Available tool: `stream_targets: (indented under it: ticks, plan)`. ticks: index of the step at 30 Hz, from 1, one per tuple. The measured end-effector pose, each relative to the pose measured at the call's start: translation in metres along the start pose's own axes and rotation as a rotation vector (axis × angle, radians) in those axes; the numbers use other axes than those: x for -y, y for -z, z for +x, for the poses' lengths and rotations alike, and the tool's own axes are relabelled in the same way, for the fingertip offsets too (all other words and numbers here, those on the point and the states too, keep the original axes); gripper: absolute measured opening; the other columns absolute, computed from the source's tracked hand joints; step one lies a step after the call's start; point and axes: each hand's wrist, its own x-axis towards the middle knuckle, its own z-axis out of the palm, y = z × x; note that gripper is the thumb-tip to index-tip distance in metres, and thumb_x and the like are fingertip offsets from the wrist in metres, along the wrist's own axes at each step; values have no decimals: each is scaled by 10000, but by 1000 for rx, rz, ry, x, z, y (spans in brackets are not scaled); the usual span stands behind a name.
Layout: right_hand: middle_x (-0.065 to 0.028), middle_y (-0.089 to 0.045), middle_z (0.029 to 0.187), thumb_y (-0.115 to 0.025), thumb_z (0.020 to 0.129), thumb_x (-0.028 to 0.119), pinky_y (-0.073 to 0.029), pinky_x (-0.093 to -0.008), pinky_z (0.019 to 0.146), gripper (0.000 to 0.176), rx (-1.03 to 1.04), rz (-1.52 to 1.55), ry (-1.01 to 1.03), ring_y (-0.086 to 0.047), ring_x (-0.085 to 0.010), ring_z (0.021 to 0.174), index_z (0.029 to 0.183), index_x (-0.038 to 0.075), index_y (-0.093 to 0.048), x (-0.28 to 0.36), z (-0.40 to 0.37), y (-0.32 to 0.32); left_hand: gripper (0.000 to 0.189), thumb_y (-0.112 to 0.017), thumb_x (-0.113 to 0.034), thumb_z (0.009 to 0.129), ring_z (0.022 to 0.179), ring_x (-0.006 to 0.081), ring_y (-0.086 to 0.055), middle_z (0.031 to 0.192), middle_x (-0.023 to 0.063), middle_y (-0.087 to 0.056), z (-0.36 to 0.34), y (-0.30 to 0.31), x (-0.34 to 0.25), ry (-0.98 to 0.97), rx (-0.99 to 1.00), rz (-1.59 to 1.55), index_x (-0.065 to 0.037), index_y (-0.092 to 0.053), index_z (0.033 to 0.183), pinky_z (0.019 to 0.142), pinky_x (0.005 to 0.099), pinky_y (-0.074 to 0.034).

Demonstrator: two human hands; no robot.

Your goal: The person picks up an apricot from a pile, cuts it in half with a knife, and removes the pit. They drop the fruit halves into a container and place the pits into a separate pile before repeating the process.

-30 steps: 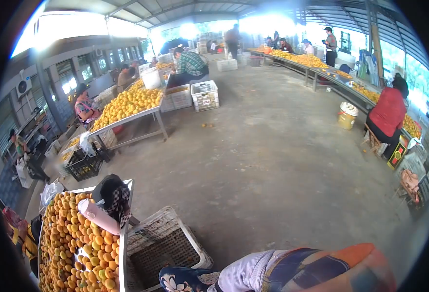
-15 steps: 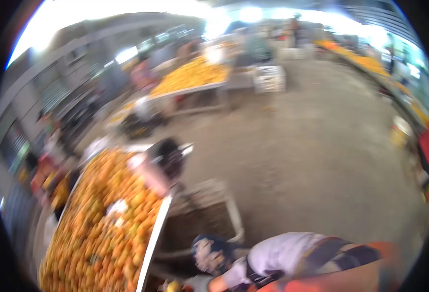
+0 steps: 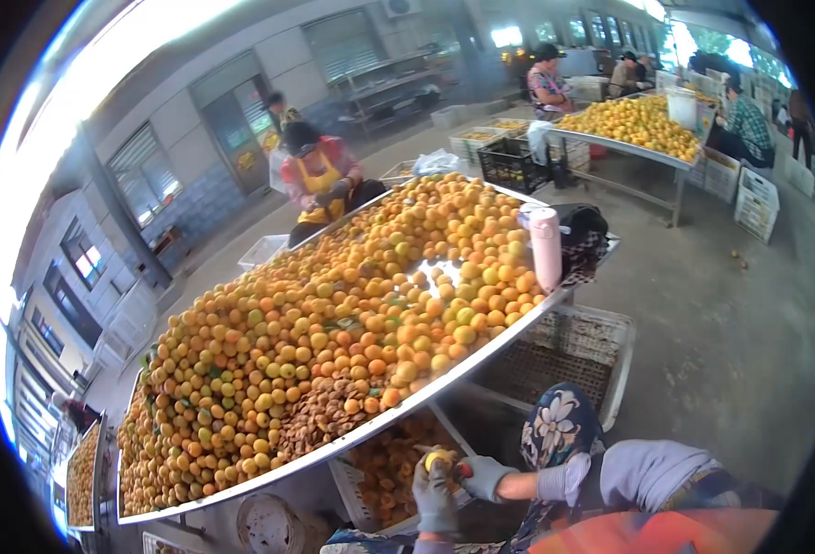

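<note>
Near the bottom centre, my left hand (image 3: pixel 435 503), in a grey glove, is closed around a yellow apricot (image 3: pixel 439 459). Close beside it, my right hand (image 3: pixel 487 478), gloved too, grips a small tool with a red handle (image 3: pixel 464 470); its working end is too small to make out. Below both hands, a white crate (image 3: pixel 352 494) holds split apricots (image 3: pixel 391 466). Past it stands a white-rimmed table (image 3: pixel 370 432) heaped with whole apricots (image 3: pixel 333 319). A pile of brown pits (image 3: pixel 322 411) lies at the table's near side.
A pink bottle (image 3: pixel 545 249) and a dark bag (image 3: pixel 583 231) stand at the table's right corner. An open crate (image 3: pixel 618 360) is beneath that corner. A white bucket (image 3: pixel 267 523) sits at lower left. Across the table is a person in a yellow apron (image 3: pixel 319 185); others work at a farther fruit table (image 3: pixel 629 152).
The view has swung left and sharpened, bringing the whole apricot table into the middle. Both hands and the crate below them now show; earlier they were mostly blurred or out of frame.
</note>
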Motion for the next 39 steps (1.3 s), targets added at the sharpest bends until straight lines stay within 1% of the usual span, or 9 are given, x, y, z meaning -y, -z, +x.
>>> stream_targets:
  ticks: [3, 6, 12, 19, 24, 27, 31, 36, 39]
  plan:
    - [-199, -665, 912, -548, 819, 311, -481, -424, 773, 298, -269, 123, 118, -623, -366, 925, 928, 63, -670, -16, 18, -44, 430, -480, -389, 974, 868, 158, -624, 1050, 88, -641, 4, -5, 7, 99, -146, 51, -25, -511, 1201, 739, 250, -507]
    - [-155, -669, 874, -600, 816, 293, -499, -376, 733, 255, 3, 41, -3, -649, -298, 820, 958, 83, -634, -10, 5, -18, 480, -485, -409, 968, 895, 163, -624, 1063, 92, -636, -4, 4, 0, 145, -53, -30, -23, -480, 1254, 732, 246, -502]
    - [-174, -660, 828, -607, 802, 259, -496, -402, 721, 217, 84, -24, 24, -647, -333, 818, 910, 74, -640, -8, 12, 6, 489, -591, -316, 931, 984, 159, -599, 1110, 106, -623, 6, 19, -10, 27, 124, 120, 14, -473, 1271, 892, 282, -487]
    - [-215, -663, 856, -596, 788, 291, -505, -441, 734, 271, -235, 102, 11, -636, -379, 896, 923, 68, -670, -10, 9, -32, 437, -470, -409, 976, 889, 160, -627, 1081, 118, -643, 6, -11, 14, 153, -142, 31, -17, -539, 1156, 799, 270, -510]
    - [-221, -664, 819, -599, 784, 287, -513, -426, 698, 281, -67, -113, 7, -652, -377, 853, 899, 41, -672, -12, 13, -10, 375, -526, -313, 967, 880, 136, -620, 1073, 102, -624, -2, -3, -14, 145, -44, -67, -28, -486, 1206, 778, 274, -537]
    - [-213, -658, 952, -489, 871, 418, -506, -436, 765, 404, 106, -78, -128, -622, -388, 947, 967, 63, -657, 9, 9, 6, 320, -639, -206, 908, 857, 116, -614, 974, 35, -611, 7, 2, 3, 90, -54, -35, -43, -514, 1154, 743, 246, -530]
    - [-205, -671, 838, -616, 794, 320, -516, -412, 700, 319, -183, -12, -21, -664, -341, 873, 954, 46, -646, -21, 18, -30, 254, -595, -229, 937, 858, 110, -615, 971, 49, -641, 8, -9, 21, 106, -180, -15, -40, -544, 1099, 708, 228, -500]
    - [-181, -677, 834, -617, 797, 304, -517, -400, 701, 288, -111, 38, 12, -677, -300, 837, 909, 43, -660, -30, 20, -42, 322, -546, -304, 959, 826, 112, -615, 1005, 81, -649, 8, 2, 22, 259, -196, -82, -25, -540, 1120, 711, 230, -498]
    - [-162, -675, 801, -589, 812, 230, -516, -377, 675, 217, -40, 46, -131, -679, -269, 761, 901, 44, -659, 0, 14, -14, 400, -624, -208, 913, 858, 129, -606, 1005, 71, -623, 10, 1, -2, 178, -91, 59, 14, -495, 1220, 728, 241, -509]
